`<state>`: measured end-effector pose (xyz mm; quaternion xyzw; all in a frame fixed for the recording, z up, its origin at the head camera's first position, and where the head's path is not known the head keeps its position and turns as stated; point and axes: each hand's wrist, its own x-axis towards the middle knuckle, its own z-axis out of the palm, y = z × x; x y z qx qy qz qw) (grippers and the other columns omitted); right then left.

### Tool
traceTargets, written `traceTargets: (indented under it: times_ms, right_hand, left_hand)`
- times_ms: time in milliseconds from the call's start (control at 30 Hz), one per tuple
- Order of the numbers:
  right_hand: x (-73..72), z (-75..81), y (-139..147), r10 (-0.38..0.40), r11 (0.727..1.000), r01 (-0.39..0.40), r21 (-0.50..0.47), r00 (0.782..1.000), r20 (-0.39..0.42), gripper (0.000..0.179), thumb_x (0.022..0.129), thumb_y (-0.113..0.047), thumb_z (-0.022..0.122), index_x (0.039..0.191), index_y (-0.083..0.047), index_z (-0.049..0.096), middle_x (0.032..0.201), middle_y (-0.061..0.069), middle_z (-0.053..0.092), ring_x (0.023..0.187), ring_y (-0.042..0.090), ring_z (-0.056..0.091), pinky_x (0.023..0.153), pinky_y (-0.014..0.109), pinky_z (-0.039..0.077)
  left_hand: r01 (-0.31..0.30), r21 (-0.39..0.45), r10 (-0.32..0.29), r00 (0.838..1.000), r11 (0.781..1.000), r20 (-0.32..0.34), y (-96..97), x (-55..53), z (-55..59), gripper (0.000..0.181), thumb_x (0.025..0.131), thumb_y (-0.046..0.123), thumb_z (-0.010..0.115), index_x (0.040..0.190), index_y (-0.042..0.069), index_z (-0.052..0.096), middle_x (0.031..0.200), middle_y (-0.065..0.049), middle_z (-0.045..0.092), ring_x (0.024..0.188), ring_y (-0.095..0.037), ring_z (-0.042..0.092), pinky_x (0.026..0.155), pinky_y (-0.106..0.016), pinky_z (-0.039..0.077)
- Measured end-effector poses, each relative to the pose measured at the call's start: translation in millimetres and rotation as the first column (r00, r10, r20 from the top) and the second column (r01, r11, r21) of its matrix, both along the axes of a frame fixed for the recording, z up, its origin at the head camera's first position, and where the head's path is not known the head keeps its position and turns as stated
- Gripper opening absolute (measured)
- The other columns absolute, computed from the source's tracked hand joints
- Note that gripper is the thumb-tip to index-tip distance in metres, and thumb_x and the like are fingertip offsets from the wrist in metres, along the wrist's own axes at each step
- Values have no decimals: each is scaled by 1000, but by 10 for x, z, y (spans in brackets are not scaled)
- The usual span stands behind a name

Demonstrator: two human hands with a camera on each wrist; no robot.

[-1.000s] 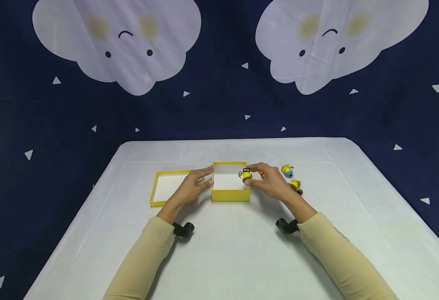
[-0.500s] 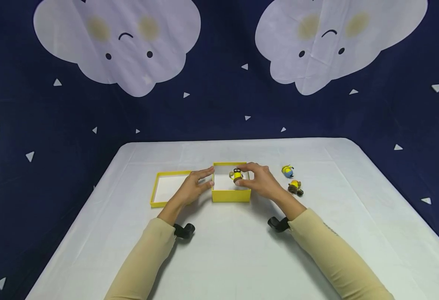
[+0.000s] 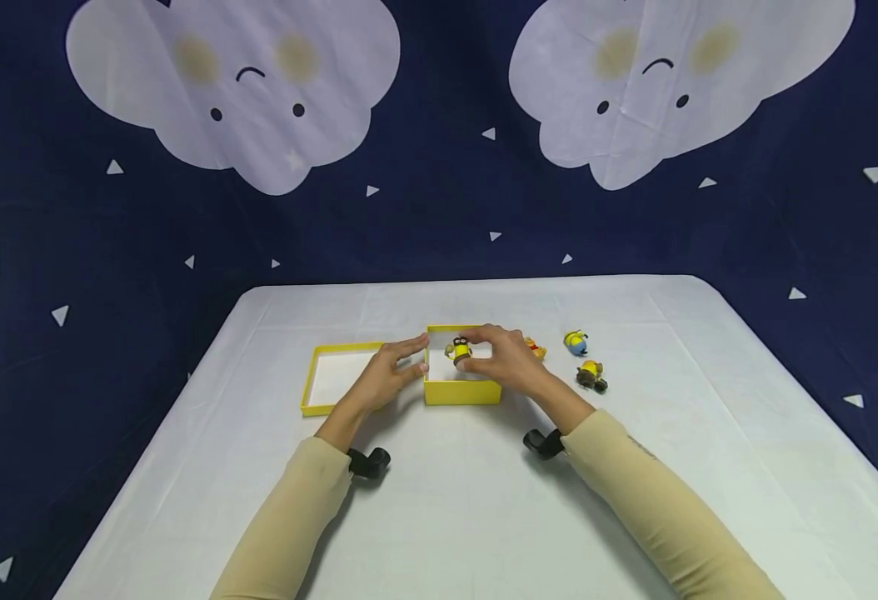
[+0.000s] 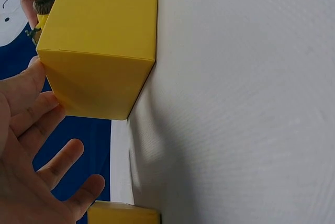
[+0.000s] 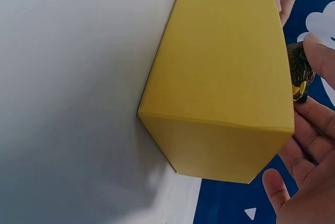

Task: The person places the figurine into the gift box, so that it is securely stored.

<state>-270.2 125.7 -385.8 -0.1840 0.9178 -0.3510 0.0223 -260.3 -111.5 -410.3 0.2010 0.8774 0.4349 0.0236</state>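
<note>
A yellow box [image 3: 462,393] with a white inside stands open at mid-table. My left hand [image 3: 388,372] touches its left wall with extended fingers and thumb; the left wrist view has the fingertips against the yellow side, the other fingers spread. Between thumb and fingers, my right hand [image 3: 510,358] pinches a Minion figure [image 3: 460,348], yellow with a brown lower part, upright over the box opening. In the right wrist view, the figure's dark, rough-textured part [image 5: 299,67] shows past the box rim, the rest hidden behind the wall.
Left of the box lies a shallow yellow-edged lid [image 3: 337,375], partly behind my left hand. To the right are an orange figure [image 3: 535,348], a blue-and-yellow Minion [image 3: 576,342] and a yellow-and-brown figure [image 3: 591,375]. A dark blue cloud-print cloth [image 3: 439,225] hangs behind the white table.
My right hand has carried the Minion figure leftward, from the box's right edge to over the opening. The orange figure shows more behind that hand. My left hand has stayed in place.
</note>
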Motion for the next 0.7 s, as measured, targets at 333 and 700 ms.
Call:
traceTargets:
  times_ms: [333,700]
  right_hand:
    - [-58,-18,-93,6,998,-6,64,1000,2,53,83,-38,71,130,-19,57,128,8,62,127,33,46,110,53,29]
    - [-123,-35,-172,60,993,-56,106,998,-34,53,82,-39,72,128,-16,59,125,8,64,118,26,57,111,47,28]
  left_hand:
    - [-4,5,4,1000,1000,13,-2,-7,-8,50,93,21,59,139,7,46,150,1,39,143,-30,27,119,-50,19]
    - [-8,16,8,1000,1000,26,0,-15,-20,49,93,20,59,139,8,46,151,2,39,143,-30,27,118,-51,21]
